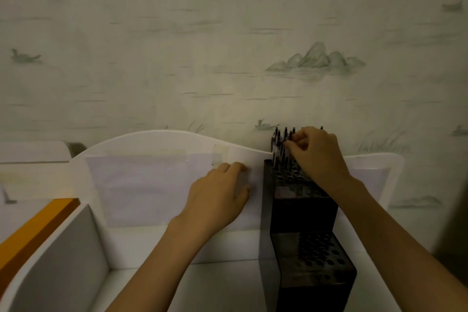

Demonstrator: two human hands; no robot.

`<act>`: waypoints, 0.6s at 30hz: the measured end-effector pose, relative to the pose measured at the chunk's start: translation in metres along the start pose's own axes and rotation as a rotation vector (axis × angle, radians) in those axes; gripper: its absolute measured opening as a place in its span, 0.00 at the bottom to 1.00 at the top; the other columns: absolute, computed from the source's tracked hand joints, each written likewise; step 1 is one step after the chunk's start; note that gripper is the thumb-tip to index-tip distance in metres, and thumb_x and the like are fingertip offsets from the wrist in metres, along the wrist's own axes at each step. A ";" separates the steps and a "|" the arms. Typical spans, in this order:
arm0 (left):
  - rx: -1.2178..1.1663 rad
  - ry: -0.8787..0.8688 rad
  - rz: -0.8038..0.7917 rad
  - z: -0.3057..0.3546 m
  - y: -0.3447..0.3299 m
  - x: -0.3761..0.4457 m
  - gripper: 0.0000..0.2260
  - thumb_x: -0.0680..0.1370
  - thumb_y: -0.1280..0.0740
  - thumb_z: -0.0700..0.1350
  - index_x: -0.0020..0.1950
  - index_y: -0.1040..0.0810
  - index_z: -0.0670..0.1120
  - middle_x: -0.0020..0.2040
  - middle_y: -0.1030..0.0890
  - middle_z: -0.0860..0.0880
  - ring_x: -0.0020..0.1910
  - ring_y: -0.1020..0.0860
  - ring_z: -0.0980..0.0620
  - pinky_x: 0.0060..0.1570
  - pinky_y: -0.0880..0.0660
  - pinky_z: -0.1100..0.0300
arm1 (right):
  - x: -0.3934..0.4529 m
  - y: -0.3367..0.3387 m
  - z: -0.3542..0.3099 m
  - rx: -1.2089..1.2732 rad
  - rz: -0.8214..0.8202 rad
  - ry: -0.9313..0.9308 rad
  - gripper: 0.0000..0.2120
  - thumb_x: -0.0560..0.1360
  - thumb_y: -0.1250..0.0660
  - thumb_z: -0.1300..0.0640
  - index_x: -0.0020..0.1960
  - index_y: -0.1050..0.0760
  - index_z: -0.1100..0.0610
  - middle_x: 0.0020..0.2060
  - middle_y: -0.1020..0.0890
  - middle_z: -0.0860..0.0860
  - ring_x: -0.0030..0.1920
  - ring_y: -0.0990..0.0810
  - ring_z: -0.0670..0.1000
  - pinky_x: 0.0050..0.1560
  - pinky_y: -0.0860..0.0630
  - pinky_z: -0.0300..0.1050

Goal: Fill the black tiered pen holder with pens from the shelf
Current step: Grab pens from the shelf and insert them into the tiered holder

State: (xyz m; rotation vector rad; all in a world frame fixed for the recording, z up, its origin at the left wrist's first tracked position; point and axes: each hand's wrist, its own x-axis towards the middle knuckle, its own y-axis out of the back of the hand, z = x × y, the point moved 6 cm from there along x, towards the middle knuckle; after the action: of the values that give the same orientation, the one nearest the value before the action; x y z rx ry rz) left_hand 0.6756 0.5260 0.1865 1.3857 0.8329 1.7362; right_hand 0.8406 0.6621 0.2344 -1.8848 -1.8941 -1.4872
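The black plastic tiered pen holder (304,213) stands on the white shelf (222,284), hard against its wavy white back panel (162,144). The holder's top tier carries a cluster of dark pens (281,144) at its far left; many holes there, and every hole I can see in the lower tier, are empty.

The right hand (319,154) is over the holder's top tier, fingers curled, its grip pinched on something at the pens, most likely a pen going in, though the dim light hides which. To seat it well, I'd keep it upright, find an empty hole beside the cluster and lower it straight.

Just left of the holder, the left hand (222,192) rests with loosely bent fingers on the back panel, holding nothing.
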 end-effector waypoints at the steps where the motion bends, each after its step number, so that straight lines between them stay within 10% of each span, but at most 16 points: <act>1: -0.001 0.000 0.001 0.001 0.000 0.000 0.20 0.80 0.42 0.58 0.71 0.37 0.57 0.66 0.28 0.55 0.61 0.26 0.52 0.53 0.25 0.56 | -0.001 0.000 0.001 -0.004 -0.010 -0.002 0.08 0.73 0.27 0.54 0.47 0.20 0.57 0.34 0.21 0.47 0.43 0.19 0.54 0.52 0.21 0.52; 18: 0.014 0.120 0.031 -0.006 0.001 -0.038 0.20 0.80 0.41 0.58 0.71 0.35 0.58 0.66 0.27 0.57 0.62 0.26 0.54 0.52 0.25 0.58 | -0.110 -0.021 -0.038 -0.101 -0.161 0.293 0.25 0.72 0.32 0.43 0.62 0.23 0.58 0.55 0.17 0.54 0.55 0.19 0.56 0.56 0.23 0.47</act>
State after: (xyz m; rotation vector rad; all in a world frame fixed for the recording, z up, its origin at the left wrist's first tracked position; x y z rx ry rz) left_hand 0.6744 0.4931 0.1674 1.3197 0.8940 1.8549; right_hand 0.8291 0.5627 0.1714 -1.4771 -1.8997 -1.8226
